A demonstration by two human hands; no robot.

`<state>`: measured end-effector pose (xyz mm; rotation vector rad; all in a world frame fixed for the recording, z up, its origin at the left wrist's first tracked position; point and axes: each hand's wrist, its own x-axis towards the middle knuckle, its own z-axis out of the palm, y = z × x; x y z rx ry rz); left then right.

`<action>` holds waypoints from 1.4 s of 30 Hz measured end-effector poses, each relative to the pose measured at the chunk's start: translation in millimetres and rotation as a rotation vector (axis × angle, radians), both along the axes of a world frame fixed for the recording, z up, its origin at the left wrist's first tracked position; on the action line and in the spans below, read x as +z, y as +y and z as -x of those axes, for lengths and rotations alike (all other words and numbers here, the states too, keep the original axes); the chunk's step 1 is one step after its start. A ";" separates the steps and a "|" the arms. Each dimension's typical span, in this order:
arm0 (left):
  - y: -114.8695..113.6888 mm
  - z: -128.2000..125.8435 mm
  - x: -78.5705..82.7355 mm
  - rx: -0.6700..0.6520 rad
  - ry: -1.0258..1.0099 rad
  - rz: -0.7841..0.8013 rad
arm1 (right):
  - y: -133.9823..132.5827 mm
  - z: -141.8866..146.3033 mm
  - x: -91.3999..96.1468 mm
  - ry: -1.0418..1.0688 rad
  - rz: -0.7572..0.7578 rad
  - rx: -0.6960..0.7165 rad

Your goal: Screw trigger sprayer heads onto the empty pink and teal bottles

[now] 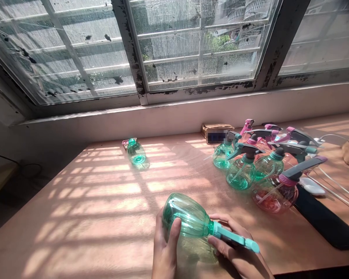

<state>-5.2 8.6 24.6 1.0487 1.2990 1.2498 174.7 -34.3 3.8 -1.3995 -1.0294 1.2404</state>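
Observation:
A clear green spray bottle (189, 215) lies tilted on its side between my two hands, above the front of the table. My left hand (167, 240) grips its rounded base, thumb along the near side. Around the neck and the turquoise spray head (232, 236), my right hand (235, 252) is closed, its thumb near the collar. Part of my right fingers is hidden behind the spray head. Farther back on the left stands a green bottle (136, 153) without a spray head.
Several green and pink spray bottles (241, 174) stand grouped at the right. Beside them are a black flat object (328, 221), a white case (312, 186) and white cables (337, 190). A brown box (216, 128) sits by the wall below the window.

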 end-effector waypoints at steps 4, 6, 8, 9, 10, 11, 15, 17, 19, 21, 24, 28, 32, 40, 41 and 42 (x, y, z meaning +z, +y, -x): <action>0.1 -0.4 -0.6 0.013 0.012 -0.009 | -0.6 -0.4 -0.9 -0.021 -0.010 -0.010; 0.3 -0.4 -1.1 0.020 0.015 -0.012 | -1.7 1.0 1.0 -0.007 -0.011 -0.034; 0.5 -0.2 -1.5 0.023 0.015 -0.017 | -2.8 2.2 2.5 0.004 -0.003 -0.043; 0.5 -0.1 -1.6 0.021 0.013 -0.018 | -3.2 2.3 2.5 0.004 0.003 -0.035; 0.5 0.0 -1.7 0.016 0.012 -0.019 | -3.5 2.0 1.7 0.002 0.009 -0.015; 0.5 0.1 -1.7 0.011 0.012 -0.019 | -3.7 1.3 0.1 -0.003 0.012 0.000; 0.7 0.4 -2.1 0.008 0.016 -0.021 | -4.1 -3.3 -10.4 -0.041 -0.005 0.006; 1.0 0.6 -2.9 0.012 0.020 -0.023 | -3.9 -4.6 -13.7 -0.047 0.006 0.007; 1.4 0.9 -3.7 0.011 0.025 -0.019 | -3.4 -4.7 -14.2 -0.031 0.026 0.025; 1.5 1.1 -4.0 0.007 0.025 -0.009 | -2.9 -4.0 -13.1 -0.015 0.031 0.029; 1.2 0.8 -2.8 0.006 0.021 -0.004 | -3.6 -3.1 -12.0 -0.001 0.047 0.016; 0.0 -0.3 0.6 0.006 0.027 -0.004 | -5.4 -2.0 -8.9 0.032 0.054 0.005; 0.0 -0.8 2.2 0.000 0.037 0.005 | -4.1 -0.2 -2.2 0.045 0.012 0.003; 1.8 -1.0 0.6 0.021 0.070 0.004 | 1.4 1.2 6.4 0.010 0.006 -0.001; 2.3 -0.7 -0.6 0.023 0.069 0.004 | 1.8 1.3 7.2 0.008 -0.009 -0.002; 2.9 -0.1 -2.0 0.026 0.067 0.006 | 1.9 1.3 7.7 0.008 -0.020 -0.005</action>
